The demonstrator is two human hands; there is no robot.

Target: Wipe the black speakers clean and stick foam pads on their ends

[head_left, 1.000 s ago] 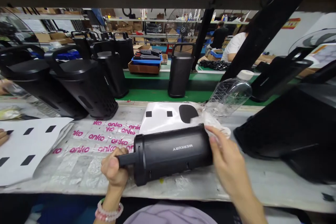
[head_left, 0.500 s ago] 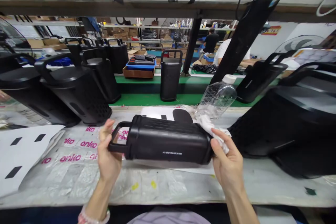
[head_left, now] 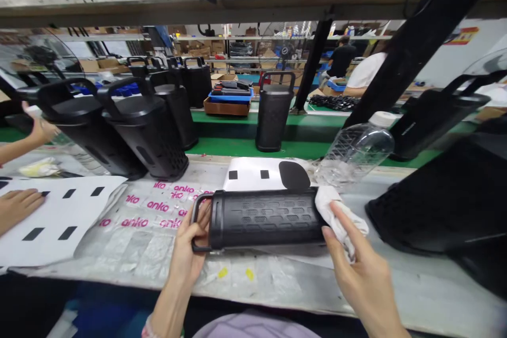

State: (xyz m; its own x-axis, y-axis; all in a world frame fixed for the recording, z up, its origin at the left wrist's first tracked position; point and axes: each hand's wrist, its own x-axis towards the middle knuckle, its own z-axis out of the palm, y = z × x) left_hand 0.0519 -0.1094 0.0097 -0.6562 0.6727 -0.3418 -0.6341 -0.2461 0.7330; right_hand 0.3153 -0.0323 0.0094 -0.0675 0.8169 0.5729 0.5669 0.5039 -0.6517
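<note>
Rolled about its long axis since the earlier frame: black plastic canister-shaped casing with a loop handle (head_left: 269,216). Lettered face turned out of sight; side with rows of rounded slots and fine mesh presented instead. Casing lies sideways at six o'clock of the view; whether its underside is rested on the grey, film-covered workbench (head_left: 428,288) cannot be told. Clock positions below are taken from the casing.

Nine o'clock: handle held by the bare left hand (head_left: 189,245), fingers half curled behind the loop, their tips partly hidden. Three o'clock: crumpled soft white cloth (head_left: 325,203) pinched in the bare right hand (head_left: 362,266), thumb and fingers nearly closed, cloth pressed against the casing's end, which is covered by it.

Twelve o'clock: glossy white sheet with black patches (head_left: 251,165), near edge hidden behind the casing. One o'clock: clear ribbed plastic bottle with white cap (head_left: 360,142). Two to three o'clock: dark bulky casings (head_left: 447,190), blurred, cut off by the frame. Nine o'clock, well apart: co-worker's hand (head_left: 19,208), cut off by the frame, laid on matte white patched paper (head_left: 85,206).
</note>
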